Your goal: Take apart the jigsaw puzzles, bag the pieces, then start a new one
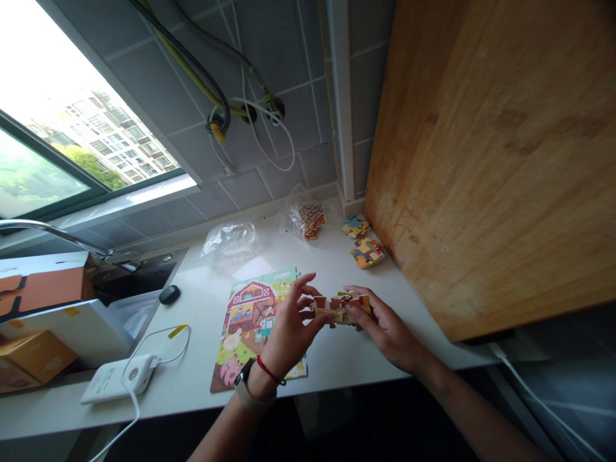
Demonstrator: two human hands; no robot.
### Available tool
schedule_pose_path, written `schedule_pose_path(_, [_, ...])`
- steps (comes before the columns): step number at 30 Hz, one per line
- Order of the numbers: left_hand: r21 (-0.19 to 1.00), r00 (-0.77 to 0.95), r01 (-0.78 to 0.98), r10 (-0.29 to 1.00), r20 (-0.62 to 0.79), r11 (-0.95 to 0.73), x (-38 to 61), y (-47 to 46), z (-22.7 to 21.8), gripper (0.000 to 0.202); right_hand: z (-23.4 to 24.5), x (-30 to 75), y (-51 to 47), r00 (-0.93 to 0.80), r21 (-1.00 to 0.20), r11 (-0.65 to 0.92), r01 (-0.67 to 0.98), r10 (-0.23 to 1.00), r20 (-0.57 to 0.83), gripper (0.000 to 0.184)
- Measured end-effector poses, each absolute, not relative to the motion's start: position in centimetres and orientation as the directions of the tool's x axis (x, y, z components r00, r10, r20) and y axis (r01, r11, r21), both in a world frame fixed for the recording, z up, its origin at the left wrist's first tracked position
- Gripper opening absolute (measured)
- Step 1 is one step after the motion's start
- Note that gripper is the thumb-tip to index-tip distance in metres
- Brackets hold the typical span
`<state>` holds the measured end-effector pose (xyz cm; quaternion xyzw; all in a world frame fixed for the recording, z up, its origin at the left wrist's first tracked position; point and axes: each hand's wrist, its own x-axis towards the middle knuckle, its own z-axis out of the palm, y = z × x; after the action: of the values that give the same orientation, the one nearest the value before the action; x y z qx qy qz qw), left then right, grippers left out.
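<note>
A farm-scene jigsaw puzzle [245,321] with a red barn lies partly assembled on the white counter [202,378]. Both hands hold a short strip of joined puzzle pieces [341,307] just above the counter, to the right of the puzzle. My left hand [289,327], with a watch and a red string on the wrist, pinches the strip's left end, its other fingers spread. My right hand [382,327] grips the strip's right end from underneath.
Loose puzzle pieces lie in two small piles [366,244] by a big wooden board [491,154]. A plastic bag of pieces [305,217] and an empty bag [231,239] sit by the tiled wall. A white power bank [120,378], black mouse [169,294], boxes [43,321] and sink tap [58,234] stand left.
</note>
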<state>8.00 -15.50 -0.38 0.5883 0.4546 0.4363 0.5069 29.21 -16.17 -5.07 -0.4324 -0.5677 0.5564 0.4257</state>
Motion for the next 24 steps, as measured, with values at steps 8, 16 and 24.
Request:
schedule_pose_path(8, [0.89, 0.142, 0.415, 0.98, 0.142, -0.189, 9.8, -15.0, -1.9, 0.078, -5.1, 29.3, -16.2, -0.28, -1.0, -0.013, -0.012, 0.96, -0.009, 0.048])
schedule_pose_path(16, [0.781, 0.306, 0.54, 0.938, 0.165, -0.314, 7.9, -15.3, -1.2, 0.099, -5.3, 29.1, -16.2, -0.255, -0.999, 0.041, -0.003, 0.966, 0.04, 0.045])
schedule_pose_path(24, [0.532, 0.431, 0.769, 0.902, -0.025, -0.353, -0.5, -20.8, -2.1, 0.126, -4.9, 29.0, -16.2, -0.246, -0.996, -0.022, -0.082, 0.969, -0.001, 0.046])
